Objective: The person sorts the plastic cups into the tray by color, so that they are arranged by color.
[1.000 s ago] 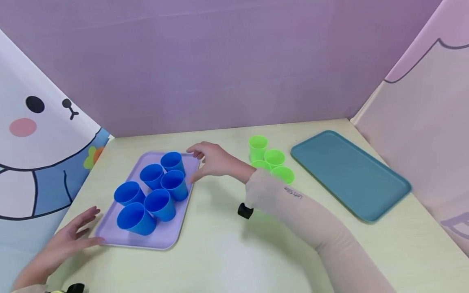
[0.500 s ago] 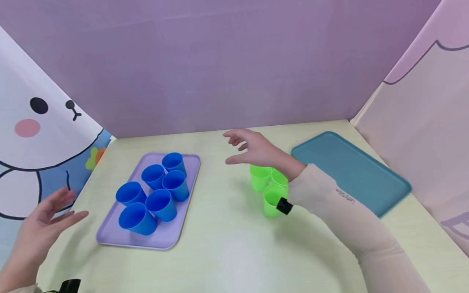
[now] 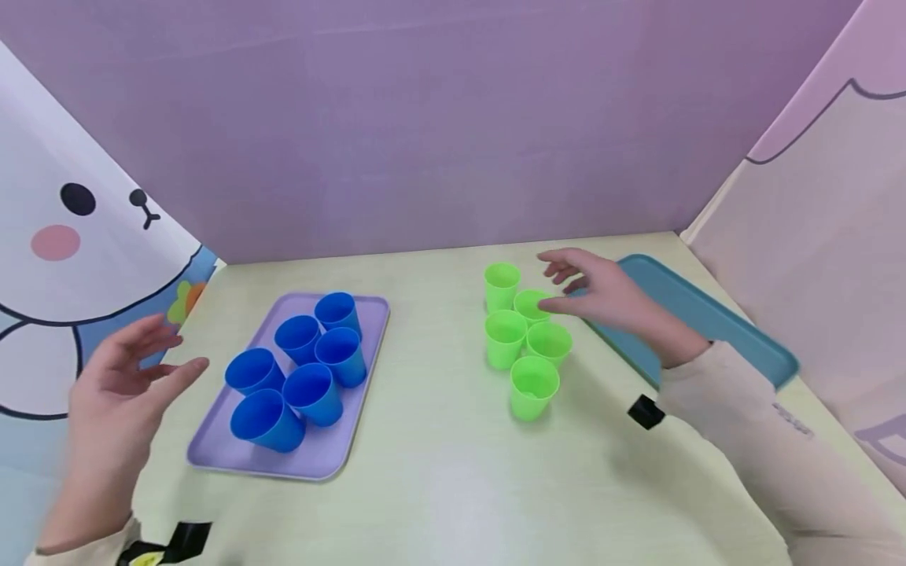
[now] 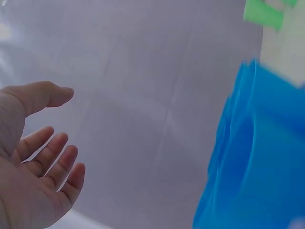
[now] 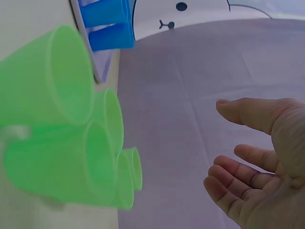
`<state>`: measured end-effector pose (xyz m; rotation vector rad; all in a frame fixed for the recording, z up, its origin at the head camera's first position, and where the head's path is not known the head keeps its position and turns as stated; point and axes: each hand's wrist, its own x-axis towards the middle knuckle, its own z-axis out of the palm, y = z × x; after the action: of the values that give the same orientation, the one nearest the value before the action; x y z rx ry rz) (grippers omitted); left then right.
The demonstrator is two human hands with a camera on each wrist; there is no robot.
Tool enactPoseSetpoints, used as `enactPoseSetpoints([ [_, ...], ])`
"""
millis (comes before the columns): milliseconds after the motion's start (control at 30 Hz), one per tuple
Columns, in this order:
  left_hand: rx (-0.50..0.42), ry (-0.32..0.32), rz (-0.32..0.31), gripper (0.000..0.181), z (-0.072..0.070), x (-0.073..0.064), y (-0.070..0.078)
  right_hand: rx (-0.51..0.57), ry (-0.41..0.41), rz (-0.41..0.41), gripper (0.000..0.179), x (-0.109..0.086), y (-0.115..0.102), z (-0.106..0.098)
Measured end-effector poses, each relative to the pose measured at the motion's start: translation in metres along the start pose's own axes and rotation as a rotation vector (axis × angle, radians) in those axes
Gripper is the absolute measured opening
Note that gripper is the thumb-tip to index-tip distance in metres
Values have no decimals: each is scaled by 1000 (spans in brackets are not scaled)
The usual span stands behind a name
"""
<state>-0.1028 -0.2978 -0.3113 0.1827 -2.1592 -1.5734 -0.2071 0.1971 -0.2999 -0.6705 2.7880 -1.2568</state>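
Note:
Several blue cups (image 3: pixel 266 423) stand upright on a lilac tray (image 3: pixel 212 452) at the left of the table. My left hand (image 3: pixel 130 385) hangs in the air left of that tray, holding nothing, its thumb apart from the relaxed fingers. A loose cluster of light green cups (image 3: pixel 534 387) stands on the table right of the middle. Over the right side of this cluster is my right hand (image 3: pixel 602 291), empty, with thumb and fingers spread apart. In the right wrist view the green cups (image 5: pixel 57 162) are clear of the hand. The left wrist view shows blue cups (image 4: pixel 271 157) away from the left fingers.
A teal tray (image 3: pixel 708 314) with nothing on it lies at the right, partly covered by my right forearm. Purple cloth (image 3: pixel 453 134) rises behind the pale table (image 3: pixel 432 479). Printed cloth panels, one with a cartoon face (image 3: pixel 78 236), border the left and right sides.
My right hand has left the lilac tray's far edge and moved right, past the green cups. My left hand has come away from the tray's near corner and lifted.

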Motion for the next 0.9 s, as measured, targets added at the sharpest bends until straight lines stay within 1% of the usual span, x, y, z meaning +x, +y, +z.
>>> enactPoseSetpoints([
  [33,-36,-4,24,62,7,-3,5,-5,11,10,64,-6,4,-3],
  [133,-71,-35,92,65,27,-10,17,-24,59,25,63,-24,18,-12],
  [200,-69,-68,131,67,39,-16,23,-37,103,36,64,-36,30,-18],
  [300,-142,-129,177,70,59,-22,29,-38,173,69,64,-55,48,-29],
  [400,-227,-208,238,71,79,-26,30,-11,209,152,67,-75,63,-41],
  [533,-324,-327,381,72,109,-26,23,24,240,262,71,-104,83,-55],
  [633,-371,-376,443,70,132,-27,16,50,279,314,74,-127,103,-60],
  [767,-406,-385,456,66,161,-32,6,82,330,367,80,-156,128,-59],
  [900,-424,-405,434,67,186,-40,-1,64,380,445,88,-180,150,-51],
])
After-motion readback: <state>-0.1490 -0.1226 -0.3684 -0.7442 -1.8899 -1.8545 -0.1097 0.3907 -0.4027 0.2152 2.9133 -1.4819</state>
